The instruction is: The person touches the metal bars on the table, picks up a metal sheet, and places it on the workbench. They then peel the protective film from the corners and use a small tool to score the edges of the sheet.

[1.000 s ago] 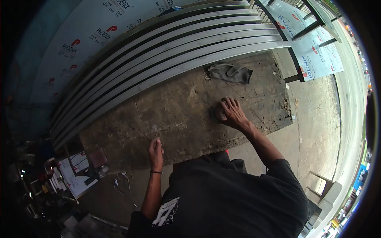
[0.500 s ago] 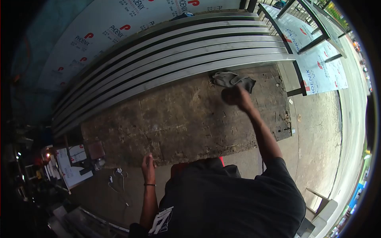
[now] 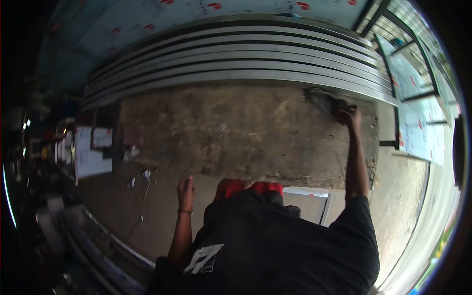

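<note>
A dark grey cloth (image 3: 322,102) lies on the right part of a worn wooden tabletop (image 3: 221,128), close to the metal bars. My right hand (image 3: 349,117) is closed on the cloth's near right end, with the arm stretched forward; motion blurs the cloth's edge. Off the near edge of the tabletop, my left hand (image 3: 186,194) hangs in the air with its fingers curled in. Nothing shows in it, and a dark band circles its wrist.
Several long metal bars (image 3: 236,73) run side by side along the far edge of the tabletop. At the right stands a dark metal frame (image 3: 418,98) with film-covered panels. A white cable (image 3: 147,184) lies on the floor at left, near a white panel (image 3: 93,157).
My right hand has moved right, and the cloth is now drawn out towards it. The view has turned and shifted; my left hand now appears farther from the tabletop edge.
</note>
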Tool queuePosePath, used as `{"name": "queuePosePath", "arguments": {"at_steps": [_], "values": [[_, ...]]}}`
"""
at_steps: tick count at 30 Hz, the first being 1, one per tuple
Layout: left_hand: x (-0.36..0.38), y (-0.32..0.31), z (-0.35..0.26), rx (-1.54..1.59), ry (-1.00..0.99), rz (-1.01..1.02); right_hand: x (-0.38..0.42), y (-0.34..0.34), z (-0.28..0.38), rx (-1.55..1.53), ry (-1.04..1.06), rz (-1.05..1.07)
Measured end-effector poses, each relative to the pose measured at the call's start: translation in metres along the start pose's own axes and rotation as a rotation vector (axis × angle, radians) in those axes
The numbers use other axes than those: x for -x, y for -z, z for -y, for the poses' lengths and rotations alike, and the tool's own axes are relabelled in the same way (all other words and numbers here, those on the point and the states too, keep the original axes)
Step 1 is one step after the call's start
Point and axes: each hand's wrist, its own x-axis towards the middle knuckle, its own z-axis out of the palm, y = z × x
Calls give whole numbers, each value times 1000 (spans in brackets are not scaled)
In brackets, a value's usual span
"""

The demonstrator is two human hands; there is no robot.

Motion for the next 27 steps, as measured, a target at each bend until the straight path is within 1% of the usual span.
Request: {"name": "queuePosePath", "arguments": {"at_steps": [1, 2, 3, 4, 6, 7, 8, 9, 10, 12, 13, 14, 15, 16, 17, 18, 20, 21, 23, 24, 26, 27], "values": [[0, 4, -1, 2, 8, 0, 2, 6, 0, 39, -22, -123], [-8, 12, 11, -9, -6, 12, 3, 17, -5, 36, 25, -171], [-16, 21, 26, -22, -23, 31, -17, 23, -41, 181, 118, -299], [-16, 29, 30, -13, -21, 8, 4, 38, -22, 114, 34, -267], [-20, 41, 35, -143, -132, 110, 33, 48, -26, 269, 135, -544], [-24, 50, 46, -135, -137, 107, 64, 57, -10, 198, 103, -515], [-31, 58, 63, -249, -113, 195, 101, 62, 3, 132, 65, -491], [-39, 67, 85, -367, -90, 290, 140, 57, 7, 150, 49, -502], [-51, 75, 118, -366, -97, 306, 180, 55, 10, 170, 32, -515], [-70, 97, 194, -589, -78, 379, 265, 20, -7, 126, 53, -624], [-66, 108, 216, -644, -52, 368, 309, -3, -35, 153, 18, -642], [-59, 121, 240, -697, -21, 354, 361, -24, -58, 204, 19, -574], [-56, 137, 278, -690, -4, 349, 413, -47, -79, 337, 22, -531], [-61, 153, 324, -811, 25, 448, 473, -66, -71, 100, -79, -378], [-64, 167, 362, -929, 49, 551, 526, -83, -111, 327, -30, -359], [-60, 186, 395, -916, 63, 550, 576, -89, -83, 470, -31, -407], [-52, 221, 437, -1319, -405, 961, 634, -93, -65, 501, -264, -317], [-41, 228, 431, -1317, -395, 964, 646, -84, -60, 506, -263, -309], [-33, 227, 394, -928, 511, 871, 661, -68, -57, 494, -488, -97], [-46, 222, 405, -930, 506, 876, 665, -62, -58, 495, -492, -104], [-80, 205, 440, -1413, -29, 1217, 660, -50, -84, 454, -608, -74], [-92, 198, 435, -1246, -51, 1068, 655, -44, -113, 410, -583, -43]]}}
